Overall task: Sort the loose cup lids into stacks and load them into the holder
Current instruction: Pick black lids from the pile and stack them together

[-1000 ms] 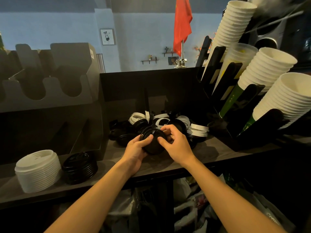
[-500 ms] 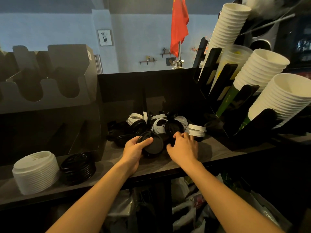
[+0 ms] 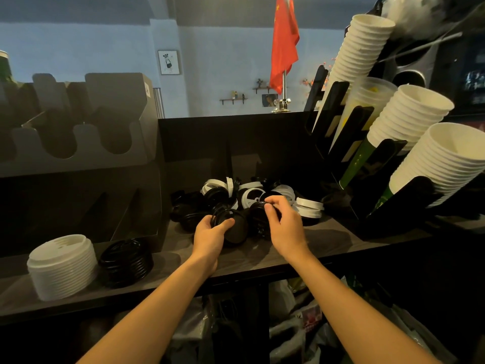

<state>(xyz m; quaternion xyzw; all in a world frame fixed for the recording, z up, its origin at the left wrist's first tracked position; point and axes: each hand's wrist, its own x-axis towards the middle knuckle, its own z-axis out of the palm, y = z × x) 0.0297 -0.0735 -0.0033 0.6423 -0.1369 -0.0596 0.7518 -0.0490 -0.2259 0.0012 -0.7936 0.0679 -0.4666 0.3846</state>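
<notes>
While your left hand (image 3: 208, 239) grips a short stack of black lids (image 3: 235, 231) near the middle of the counter (image 3: 328, 240), your right hand (image 3: 287, 227) works just beside it.

Left hand: the thumb lies across the face of the short stack and the fingers curl round its left rim. The stack is held tilted. Whether its lower edge touches the counter cannot be told.

Right hand: the thumb and fingertips are curled narrow and pinch the rim of a single black lid (image 3: 258, 215). That lid sits at the front of the loose pile (image 3: 249, 195), touching or nearly touching the held stack.

Loose pile: black and white lids lie mixed against the back edge of the counter, at its middle. Several white lids (image 3: 307, 207) are nested on the pile's right side.

Sorted stock: a white lid stack (image 3: 63, 266) stands near the front left corner of the counter, with a black lid stack (image 3: 127, 261) just beside it on the right.

Holder (image 3: 86, 164): it stands along the back left of the counter; no lids show in its slots.

Cup rack (image 3: 349, 143): it occupies the right end of the counter and carries tilted stacks of white cups (image 3: 409, 119).
</notes>
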